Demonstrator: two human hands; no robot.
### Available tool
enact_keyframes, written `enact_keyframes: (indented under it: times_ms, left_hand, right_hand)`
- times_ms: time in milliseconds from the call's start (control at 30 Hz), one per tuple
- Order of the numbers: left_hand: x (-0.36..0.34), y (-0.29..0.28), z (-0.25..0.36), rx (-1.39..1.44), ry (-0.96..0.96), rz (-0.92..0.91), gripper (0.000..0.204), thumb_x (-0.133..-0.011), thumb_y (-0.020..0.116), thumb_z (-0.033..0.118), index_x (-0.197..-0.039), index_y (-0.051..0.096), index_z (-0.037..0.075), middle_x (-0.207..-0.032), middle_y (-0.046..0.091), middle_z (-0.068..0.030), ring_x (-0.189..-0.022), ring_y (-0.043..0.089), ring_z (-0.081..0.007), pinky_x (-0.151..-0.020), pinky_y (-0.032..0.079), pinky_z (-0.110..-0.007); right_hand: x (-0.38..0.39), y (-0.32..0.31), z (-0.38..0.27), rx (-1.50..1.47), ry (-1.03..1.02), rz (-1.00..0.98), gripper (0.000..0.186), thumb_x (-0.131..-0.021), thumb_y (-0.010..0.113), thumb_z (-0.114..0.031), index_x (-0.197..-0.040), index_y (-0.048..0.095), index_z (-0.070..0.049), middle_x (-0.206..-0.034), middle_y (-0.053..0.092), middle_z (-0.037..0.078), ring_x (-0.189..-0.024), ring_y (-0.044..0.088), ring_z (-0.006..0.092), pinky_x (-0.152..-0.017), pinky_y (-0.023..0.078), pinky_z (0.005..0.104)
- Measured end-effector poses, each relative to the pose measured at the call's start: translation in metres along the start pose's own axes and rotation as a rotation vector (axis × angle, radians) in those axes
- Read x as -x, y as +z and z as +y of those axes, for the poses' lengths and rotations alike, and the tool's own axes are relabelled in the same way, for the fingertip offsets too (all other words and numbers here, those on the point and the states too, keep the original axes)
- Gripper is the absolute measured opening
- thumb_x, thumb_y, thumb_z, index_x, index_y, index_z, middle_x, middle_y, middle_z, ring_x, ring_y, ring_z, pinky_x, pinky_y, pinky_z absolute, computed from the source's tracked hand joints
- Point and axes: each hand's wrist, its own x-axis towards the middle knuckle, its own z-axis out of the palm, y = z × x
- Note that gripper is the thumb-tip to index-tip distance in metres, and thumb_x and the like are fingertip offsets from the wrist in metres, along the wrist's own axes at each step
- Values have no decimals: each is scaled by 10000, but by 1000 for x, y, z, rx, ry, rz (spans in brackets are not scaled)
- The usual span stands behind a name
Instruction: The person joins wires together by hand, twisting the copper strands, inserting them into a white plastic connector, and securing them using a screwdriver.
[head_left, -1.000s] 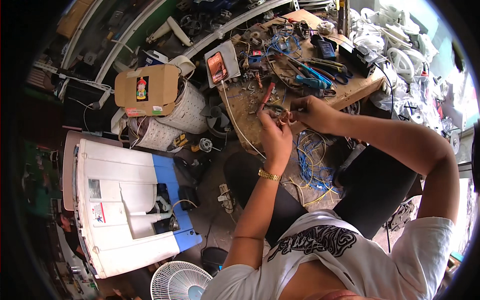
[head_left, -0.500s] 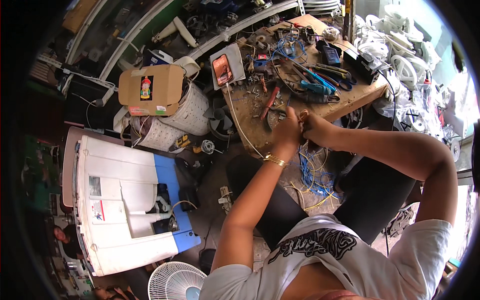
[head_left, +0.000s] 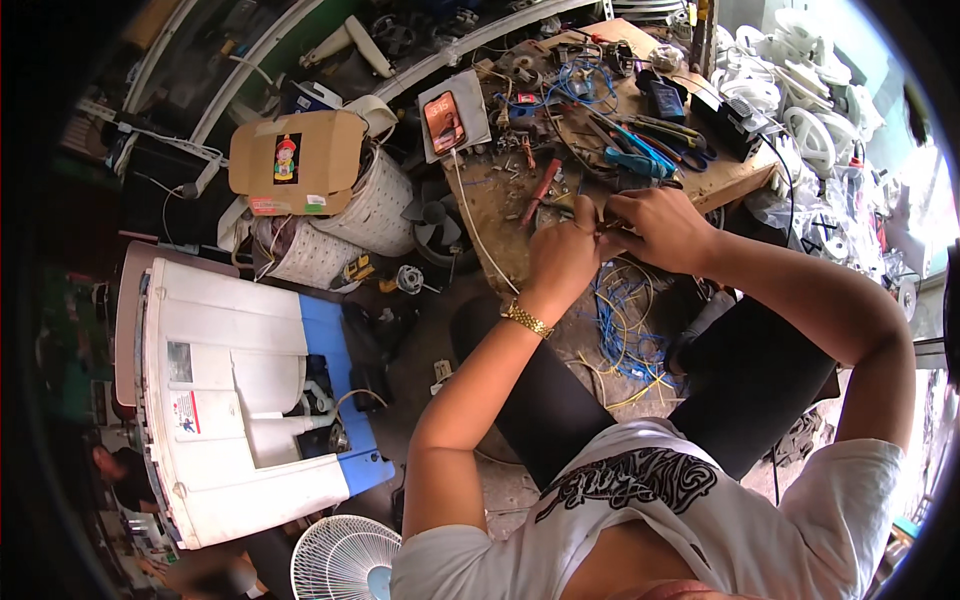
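My left hand (head_left: 565, 258) and my right hand (head_left: 660, 230) meet at the near edge of the wooden workbench (head_left: 722, 182). Both are closed, fingertips together around a small dark piece (head_left: 601, 229). Its kind cannot be made out, since the fingers cover most of it. Just beyond them lies a red-handled tool (head_left: 541, 192). Farther back to the right are blue-handled pliers (head_left: 640, 163) among several other hand tools. Blue and yellow wires (head_left: 628, 335) hang and lie in a tangle below my hands, between my knees.
A phone (head_left: 443, 122) with a white cable lies at the bench's left corner. Left of the bench stand a cardboard box (head_left: 325, 165) on white baskets (head_left: 375, 215), a white and blue appliance casing (head_left: 215, 370) and a fan (head_left: 345, 560). White plastic parts (head_left: 810, 140) are heaped at right.
My right hand has turned so its back faces up, with its fingers reaching over the small piece. My left hand has shifted slightly left. Both hands stay together.
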Motion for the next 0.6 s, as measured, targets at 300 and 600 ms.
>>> enact_keyframes:
  times_ms: [300,600]
  left_hand:
    - [-3,-6,-6,-330,138,132,196,-887,575,165,-990,465,40,-562,615,-73,-498,627,-230,-724,482,-377]
    - [0,-26,-5,-309,366,152,70,-891,517,70,-950,479,69,-620,625,-49,-575,645,-213,-630,422,-343]
  right_hand:
    - [-19,5,17,-518,358,-161,330,-880,629,-333,-877,704,-11,-665,661,126,-643,659,286,-628,511,398]
    - [-1,11,17,-1022,622,-431,422,-950,528,-414,-808,657,-38,-711,662,54,-539,614,150,-425,438,276]
